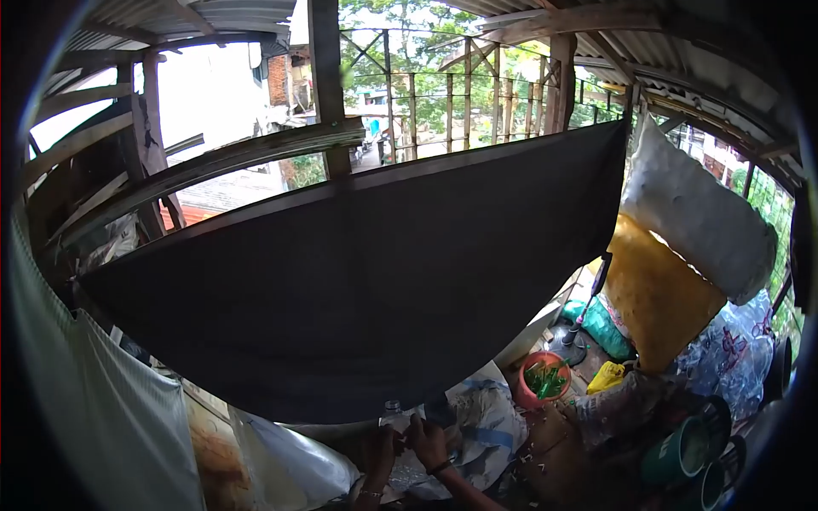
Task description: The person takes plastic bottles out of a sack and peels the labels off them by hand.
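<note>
A clear plastic bottle [395,418] is upright at the bottom centre, its neck pointing up. My left hand [381,449] is closed around its lower left side, and a bracelet circles that wrist. From the right, my right hand [425,444] grips the same bottle, with one finger raised along it and a dark band on the wrist. Shadow hides the finer finger detail. Just beyond the hands hangs a large black cloth [366,289]. A pale sack with blue stripes [486,417] lies to their right.
A pink bucket [530,398] holds green bottles or pieces. Full yellow [665,294] and white sacks [699,209] are stacked at right, near a clear bag of bottles [728,349]. A standing fan [569,342] and green buckets [677,451] are on the right. A pale curtain [111,400] hangs left.
</note>
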{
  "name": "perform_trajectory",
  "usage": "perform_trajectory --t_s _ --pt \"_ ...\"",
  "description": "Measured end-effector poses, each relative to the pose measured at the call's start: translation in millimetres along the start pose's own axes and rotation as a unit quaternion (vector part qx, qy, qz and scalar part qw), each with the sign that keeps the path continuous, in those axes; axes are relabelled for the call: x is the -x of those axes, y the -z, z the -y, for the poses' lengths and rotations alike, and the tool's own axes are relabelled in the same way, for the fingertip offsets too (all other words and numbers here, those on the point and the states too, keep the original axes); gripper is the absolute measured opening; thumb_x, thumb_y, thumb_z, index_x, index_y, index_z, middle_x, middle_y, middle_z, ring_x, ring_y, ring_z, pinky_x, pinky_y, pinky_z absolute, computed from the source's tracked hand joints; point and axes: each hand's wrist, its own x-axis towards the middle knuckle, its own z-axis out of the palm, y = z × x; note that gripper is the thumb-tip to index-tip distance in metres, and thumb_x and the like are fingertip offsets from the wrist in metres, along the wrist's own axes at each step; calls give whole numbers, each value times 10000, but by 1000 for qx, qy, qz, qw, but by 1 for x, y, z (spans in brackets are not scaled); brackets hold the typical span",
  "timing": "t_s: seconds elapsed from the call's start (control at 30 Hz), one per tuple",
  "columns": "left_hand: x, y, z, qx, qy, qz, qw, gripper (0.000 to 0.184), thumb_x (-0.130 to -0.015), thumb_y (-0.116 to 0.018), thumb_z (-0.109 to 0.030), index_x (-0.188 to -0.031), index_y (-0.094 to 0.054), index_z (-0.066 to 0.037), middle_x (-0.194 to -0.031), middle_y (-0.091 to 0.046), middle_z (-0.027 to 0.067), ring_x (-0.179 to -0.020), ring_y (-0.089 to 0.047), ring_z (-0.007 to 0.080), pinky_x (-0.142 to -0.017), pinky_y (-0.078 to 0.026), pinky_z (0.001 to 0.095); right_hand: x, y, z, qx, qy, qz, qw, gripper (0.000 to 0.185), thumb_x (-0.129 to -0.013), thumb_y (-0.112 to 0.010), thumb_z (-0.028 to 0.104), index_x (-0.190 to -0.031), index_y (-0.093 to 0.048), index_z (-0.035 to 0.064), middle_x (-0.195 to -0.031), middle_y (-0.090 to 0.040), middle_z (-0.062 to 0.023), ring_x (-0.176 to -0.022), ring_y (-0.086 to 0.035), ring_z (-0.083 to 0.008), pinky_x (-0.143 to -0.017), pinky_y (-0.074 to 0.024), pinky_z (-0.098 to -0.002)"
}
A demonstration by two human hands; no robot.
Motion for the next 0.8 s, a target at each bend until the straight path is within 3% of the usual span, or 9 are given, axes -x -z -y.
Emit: perform_trajectory --t_s 0.1,0.17,0.4,0.47,0.53,0.6,0.63,0.7,0.8 --pt "-8 24 4 167 20 107 980 494 -990 -386 -414 -859 -624 -2 -658 -632 88 -574 -594 146 -532 -465 290 -2 -7 17 -43 -62 23 997 559 -979 -438 410 -742 -652 -49 -614 -632 -98 -569 -621 -157 -522 -466 -298" --pt "-10 38 -10 132 2 110 985 482 -991 -391 -417 -889 -614 -3 -685 -632 92 -591 -594 155 -540 -469 301 -1 -23 19 -77 -72 -8 994 577 -979 -443 408 -669 -633 -40 -587 -622 -90 -539 -600 -137 -483 -440 -295" --pt "-12 75 21 168 -2 100 981 447 -984 -430 -408 -898 -603 -5 -773 -636 97 -628 -591 190 -559 -471 336 -24 -81 5 -112 58 -97 987 579 -966 -436 446 -673 -628 -15 -564 -613 -129 -535 -614 -202 -516 -439 -361" --pt "-13 90 27 145 -4 70 987 446 -984 -432 -406 -893 -603 -5 -775 -636 98 -629 -591 190 -559 -470 337 -9 -100 22 -43 113 -48 991 482 -1000 -416 354 -790 -629 -24 -609 -598 -60 -505 -559 -127 -470 -423 -299" --pt "-10 106 34 125 -8 35 992 445 -984 -433 -404 -888 -604 -5 -777 -637 98 -630 -592 190 -559 -469 337 -14 -136 -33 161 332 -111 923 445 -1000 -409 344 -837 -620 -12 -650 -614 -92 -537 -575 -148 -507 -438 -300" --pt "-8 122 42 110 -13 0 994 444 -983 -435 -402 -883 -604 -5 -779 -637 98 -632 -593 190 -560 -469 338 12 -159 -98 61 84 51 993 296 -920 -557 290 -913 -662 13 -654 -624 -111 -654 -611 -207 -583 -481 -390" --pt "-8 131 46 103 -17 -18 994 443 -983 -436 -402 -881 -604 -5 -780 -637 98 -632 -593 190 -560 -468 338 15 -166 -116 68 87 57 992 296 -920 -557 290 -913 -662 13 -654 -624 -111 -654 -611 -207 -583 -481 -390" --pt "-4 145 55 95 -24 -50 994 442 -983 -437 -400 -876 -604 -4 -782 -638 99 -634 -594 190 -560 -467 339 13 -176 -135 145 -47 135 979 341 -889 -622 298 -1071 -633 10 -945 -656 -147 -846 -607 -181 -708 -492 -374" --pt "5 163 70 83 -37 -86 992 441 -983 -440 -397 -869 -604 -4 -785 -638 99 -636 -595 190 -560 -466 340 -2 -182 -154 361 101 139 917 321 -930 -538 307 -989 -626 4 -884 -652 -143 -755 -611 -195 -652 -479 -357"
